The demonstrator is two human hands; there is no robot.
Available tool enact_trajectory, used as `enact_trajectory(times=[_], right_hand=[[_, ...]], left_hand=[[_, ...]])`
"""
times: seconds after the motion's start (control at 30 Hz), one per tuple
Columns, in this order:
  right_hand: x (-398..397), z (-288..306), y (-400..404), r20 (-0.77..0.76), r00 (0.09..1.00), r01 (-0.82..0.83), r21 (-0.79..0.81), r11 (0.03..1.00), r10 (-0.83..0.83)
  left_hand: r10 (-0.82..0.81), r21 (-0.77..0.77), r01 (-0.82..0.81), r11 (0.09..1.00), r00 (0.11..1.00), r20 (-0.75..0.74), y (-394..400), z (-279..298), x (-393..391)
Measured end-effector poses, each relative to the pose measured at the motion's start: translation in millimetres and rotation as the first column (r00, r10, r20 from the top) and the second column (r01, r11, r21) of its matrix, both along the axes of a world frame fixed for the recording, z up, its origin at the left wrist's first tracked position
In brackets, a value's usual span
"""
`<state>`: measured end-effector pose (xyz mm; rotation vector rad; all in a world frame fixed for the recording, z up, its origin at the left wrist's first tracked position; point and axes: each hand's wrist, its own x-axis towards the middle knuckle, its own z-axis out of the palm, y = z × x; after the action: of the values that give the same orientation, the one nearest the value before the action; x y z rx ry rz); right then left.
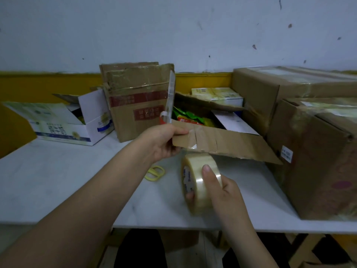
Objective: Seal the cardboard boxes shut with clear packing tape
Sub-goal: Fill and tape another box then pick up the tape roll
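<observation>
Now I am pinching the near flap (222, 141) of the open box (229, 120) with my left hand (164, 141), thumb on top and fingers underneath. My right hand (222, 188) is curling its grip around the roll of clear tape (199, 182), holding it just above the white surface (77, 180), below the flap. Yellow scissors (154, 173) are lying on the surface beside the roll. Two closed boxes (316, 151) are standing to the right.

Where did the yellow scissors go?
The yellow scissors lie on the white table, partly hidden under the left forearm, just left of the tape roll.
</observation>
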<state>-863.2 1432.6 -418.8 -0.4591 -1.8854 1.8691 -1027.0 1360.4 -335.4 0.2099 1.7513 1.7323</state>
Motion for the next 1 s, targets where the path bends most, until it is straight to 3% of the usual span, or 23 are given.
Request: enact_trajectory(times=[0.13,0.33,0.5,0.6,0.73,0.83,0.93,1.0], right_hand=[[-3,5,5,-0.044,0.999,0.012,0.05,0.999,-0.01],[-6,1,9,-0.04,0.999,-0.017,0.058,0.998,0.019],[-10,5,10,-0.053,0.999,-0.003,0.062,0.998,0.006],[-13,14,8,-0.087,0.996,-0.011,-0.025,1.0,0.009],[-12,25,7,-0.121,0.992,-0.031,-0.101,0.994,0.019],[-10,29,8,-0.114,0.993,-0.034,-0.104,0.994,0.023],[-8,32,10,-0.121,0.992,-0.047,-0.112,0.993,0.033],[-7,35,10,-0.127,0.991,-0.062,-0.137,0.989,0.045]], left_hand=[[-0.026,0.102,0.004,0.995,0.976,0.214,-3,-5,2],[-0.108,0.023,0.107,0.994,0.989,0.097,-22,-13,2],[-0.158,0.294,0.092,0.951,0.965,0.208,-47,-2,-1],[-0.16,0.363,0.069,0.929,0.96,0.229,-46,-12,-3],[-0.069,0.114,0.086,0.99,0.988,-0.141,-35,-31,0],[0.068,0.096,-0.036,0.995,0.929,-0.364,-31,-38,2],[0.144,0.158,-0.063,0.985,0.799,-0.584,-29,-40,9],[0.221,0.196,-0.11,0.974,0.623,-0.751,-26,-45,8]])
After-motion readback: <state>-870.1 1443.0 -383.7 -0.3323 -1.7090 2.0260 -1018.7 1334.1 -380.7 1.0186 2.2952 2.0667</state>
